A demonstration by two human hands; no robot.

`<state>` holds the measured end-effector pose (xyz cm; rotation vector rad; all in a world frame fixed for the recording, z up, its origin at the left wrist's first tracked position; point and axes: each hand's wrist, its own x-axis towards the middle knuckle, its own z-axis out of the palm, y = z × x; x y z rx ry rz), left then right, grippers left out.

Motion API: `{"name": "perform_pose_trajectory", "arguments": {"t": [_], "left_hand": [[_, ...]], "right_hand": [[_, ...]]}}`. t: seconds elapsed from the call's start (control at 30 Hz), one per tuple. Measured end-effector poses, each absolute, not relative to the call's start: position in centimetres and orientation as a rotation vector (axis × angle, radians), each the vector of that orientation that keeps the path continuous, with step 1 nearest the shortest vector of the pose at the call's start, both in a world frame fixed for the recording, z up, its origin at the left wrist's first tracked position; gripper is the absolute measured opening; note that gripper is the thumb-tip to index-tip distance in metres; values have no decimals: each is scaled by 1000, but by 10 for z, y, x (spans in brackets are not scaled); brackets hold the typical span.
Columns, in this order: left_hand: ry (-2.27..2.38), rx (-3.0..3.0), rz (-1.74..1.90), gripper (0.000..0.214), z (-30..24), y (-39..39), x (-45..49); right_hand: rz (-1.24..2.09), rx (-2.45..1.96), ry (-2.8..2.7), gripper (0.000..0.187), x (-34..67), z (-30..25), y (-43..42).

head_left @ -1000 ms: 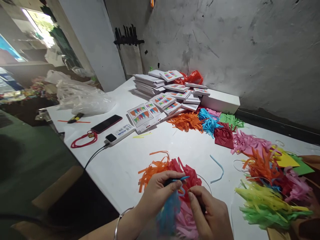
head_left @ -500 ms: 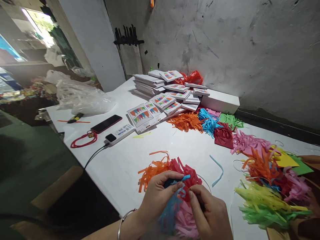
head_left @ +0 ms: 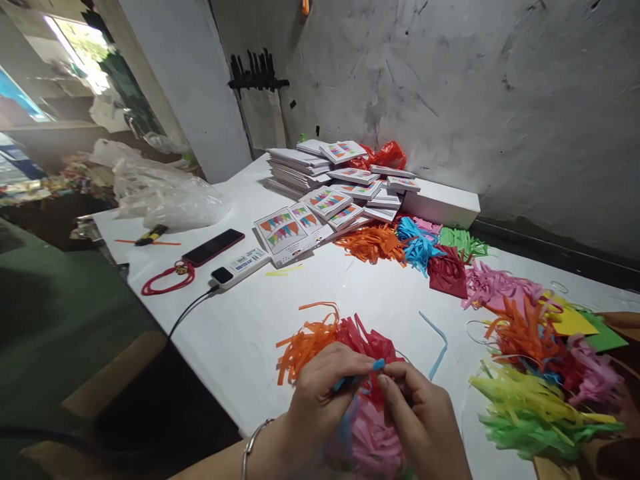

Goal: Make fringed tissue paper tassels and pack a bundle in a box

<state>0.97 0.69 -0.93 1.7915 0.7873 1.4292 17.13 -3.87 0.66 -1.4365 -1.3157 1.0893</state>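
At the bottom centre my left hand (head_left: 320, 403) is closed in a pinch on a blue paper tassel (head_left: 350, 383) whose tip shows between thumb and fingers. My right hand (head_left: 425, 420) is closed too, its fingertips meeting the left hand at the same blue piece. Pink fringed paper (head_left: 375, 440) hangs below both hands. Just beyond them lie orange fringed paper (head_left: 305, 343) and red fringed paper (head_left: 370, 343) on the white table (head_left: 260, 313).
A loose blue strip (head_left: 437, 343) lies right of the hands. Heaps of coloured fringes (head_left: 540, 387) fill the right side, more (head_left: 415, 247) further back. Printed card packs (head_left: 330, 180), a white box (head_left: 443, 200), a phone (head_left: 213, 247), a white charging device (head_left: 240, 267) and a plastic bag (head_left: 165, 193) sit at the back left.
Both hands have drawn closer together and lifted slightly; the blue tassel that hung below the left hand is now gathered into the pinch, with less of it showing.
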Motion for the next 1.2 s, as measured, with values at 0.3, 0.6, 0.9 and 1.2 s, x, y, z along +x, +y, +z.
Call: {"name": "perform_pose_trajectory", "arguments": {"t": [0.3, 0.6, 0.9, 1.2], "left_hand": [[660, 1983, 1346, 26, -10, 10, 5], [860, 1619, 1277, 12, -26, 5, 8], [712, 1681, 1272, 14, -20, 9, 8], [629, 1695, 1238, 14, -20, 7, 6]], "right_hand": [[1541, -1245, -1041, 63, 174, 0, -24], [1582, -1209, -1098, 61, 178, -4, -24], [1747, -1189, -1070, 64, 180, 1, -21], [1732, -1145, -1007, 65, 179, -5, -23]]}}
